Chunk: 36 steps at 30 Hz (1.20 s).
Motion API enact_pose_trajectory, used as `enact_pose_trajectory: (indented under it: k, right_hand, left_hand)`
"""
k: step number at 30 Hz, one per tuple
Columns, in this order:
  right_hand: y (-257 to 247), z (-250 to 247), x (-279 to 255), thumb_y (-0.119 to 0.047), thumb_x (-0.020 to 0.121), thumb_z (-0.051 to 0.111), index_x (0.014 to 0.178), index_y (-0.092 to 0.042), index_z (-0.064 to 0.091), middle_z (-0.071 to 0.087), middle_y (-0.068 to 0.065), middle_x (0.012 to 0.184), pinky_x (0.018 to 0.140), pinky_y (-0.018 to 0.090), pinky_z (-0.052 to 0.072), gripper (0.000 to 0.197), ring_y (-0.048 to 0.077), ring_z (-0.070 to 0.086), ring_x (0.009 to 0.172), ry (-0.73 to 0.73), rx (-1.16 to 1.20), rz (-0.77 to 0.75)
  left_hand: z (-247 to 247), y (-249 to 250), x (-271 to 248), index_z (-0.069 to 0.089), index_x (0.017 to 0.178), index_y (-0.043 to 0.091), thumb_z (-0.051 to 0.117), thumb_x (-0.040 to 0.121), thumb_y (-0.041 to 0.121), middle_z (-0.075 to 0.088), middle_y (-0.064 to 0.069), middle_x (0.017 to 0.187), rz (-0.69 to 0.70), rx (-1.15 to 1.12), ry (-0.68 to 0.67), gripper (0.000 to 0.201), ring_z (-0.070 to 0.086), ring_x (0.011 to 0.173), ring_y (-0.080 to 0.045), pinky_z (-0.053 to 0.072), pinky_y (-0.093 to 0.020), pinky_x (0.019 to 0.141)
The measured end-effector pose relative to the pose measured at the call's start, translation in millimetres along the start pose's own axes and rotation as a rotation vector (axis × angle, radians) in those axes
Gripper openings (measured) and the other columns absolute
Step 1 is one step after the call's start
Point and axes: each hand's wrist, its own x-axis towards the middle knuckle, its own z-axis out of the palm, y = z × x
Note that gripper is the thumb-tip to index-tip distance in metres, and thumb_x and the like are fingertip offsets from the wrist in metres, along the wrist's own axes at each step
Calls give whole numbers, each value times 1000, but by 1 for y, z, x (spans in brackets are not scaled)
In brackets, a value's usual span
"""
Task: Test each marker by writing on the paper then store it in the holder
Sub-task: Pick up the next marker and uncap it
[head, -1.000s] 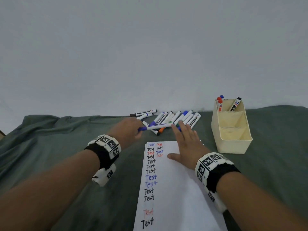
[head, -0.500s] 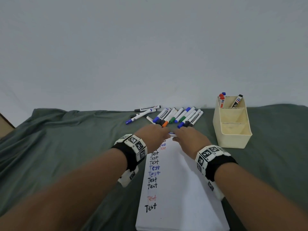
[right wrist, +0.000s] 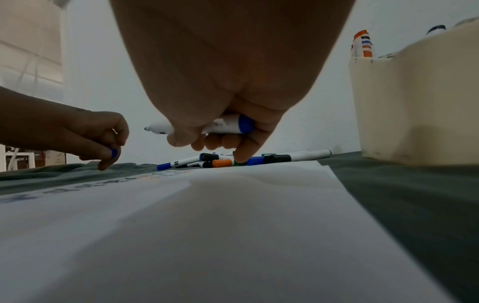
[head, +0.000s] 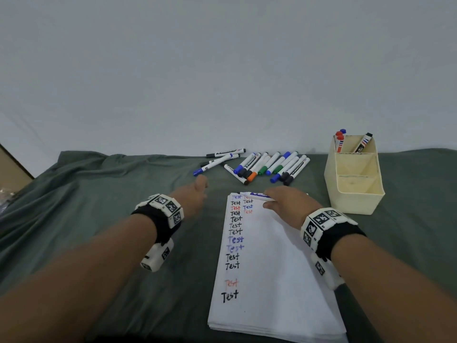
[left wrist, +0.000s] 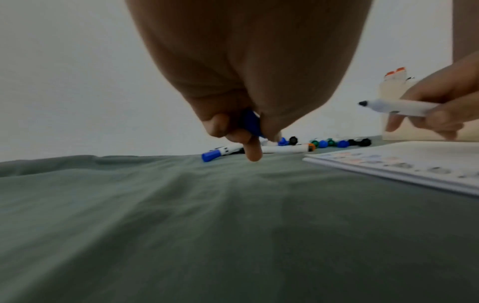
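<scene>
My right hand (head: 284, 203) grips an uncapped blue marker (right wrist: 223, 125) over the top of the paper (head: 267, 268), its tip pointing left; the marker (left wrist: 396, 106) shows in the left wrist view too. My left hand (head: 195, 194) hovers over the green cloth left of the paper and pinches the blue cap (left wrist: 251, 123). Several capped markers (head: 269, 167) lie in a row behind the paper. The cream holder (head: 356, 194) stands at the right, with markers (head: 340, 142) upright in its rear compartment.
A green cloth (head: 99, 194) covers the table, rumpled at the left. The paper carries two columns of "Test" words (head: 235, 238). Two markers (head: 217, 160) lie apart at the left of the row. A white wall rises behind.
The left hand carried the blue marker to the paper, the right hand took its body, and the hands pulled apart, cap in the left, uncapped marker in the right.
</scene>
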Motion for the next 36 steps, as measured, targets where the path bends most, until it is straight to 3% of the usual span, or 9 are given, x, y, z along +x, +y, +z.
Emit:
enact_pose_trajectory:
  k: [6,13,17,20,23,26,29,33,36]
  right_hand:
    - [-1,-1,1,-34,106,48,134,-17,56,60,7,130,89,31,43,34,24,57,116,-17,-14,5]
    - [2,4,5,-35,105,48,130,-18,56,62,7,123,80,29,39,31,23,58,109,-13,-30,8]
    - [5,6,8,-36,105,49,129,-17,57,62,6,124,87,34,46,32,24,59,110,-1,-38,10]
    - [8,10,10,-38,105,49,120,-17,59,64,6,117,82,35,47,28,23,60,101,35,-39,12]
    - [11,13,11,-38,105,48,123,-21,54,65,5,112,73,32,43,26,20,56,87,99,-7,19]
    - [13,15,8,-33,105,47,143,-30,38,65,7,113,71,31,41,39,21,53,81,152,52,-12]
    - [12,14,7,-23,106,42,152,-43,25,59,4,114,77,35,48,53,22,59,88,148,64,-84]
    - [15,15,8,-25,106,45,148,-33,41,52,5,132,94,38,49,43,25,58,110,143,-49,-106]
    - [18,12,7,-41,89,71,153,-38,31,48,-11,117,86,25,42,75,3,50,100,203,81,-162]
  left_hand:
    - [-9,-30,8,71,97,21,73,84,25,54,0,105,30,218,-104,14,53,102,-19,43,-31,87]
    - [-4,-29,7,60,128,24,72,85,22,57,7,100,30,107,-79,44,56,99,-15,45,-30,88]
    - [-11,-24,0,59,126,32,67,86,47,61,5,116,31,242,-58,44,54,114,-19,44,-33,96]
    - [-15,-8,-14,60,122,41,56,81,68,53,6,129,90,317,105,49,43,124,-21,36,-40,105]
    - [-7,20,-27,48,135,43,47,76,80,41,8,144,215,189,78,70,31,136,-22,26,-46,113]
    - [16,37,-36,12,155,36,46,70,88,4,6,164,239,171,-247,105,4,150,-21,9,-45,120]
    - [35,38,-37,-16,154,30,43,68,92,-23,3,162,193,201,-425,122,-17,150,-21,-2,-45,120]
    - [41,36,-34,-25,150,30,39,67,94,-32,5,158,178,208,-461,123,-26,146,-19,-11,-43,119]
    - [40,38,-35,-25,151,31,42,68,93,-31,6,159,163,190,-466,123,-26,146,-19,-13,-43,118]
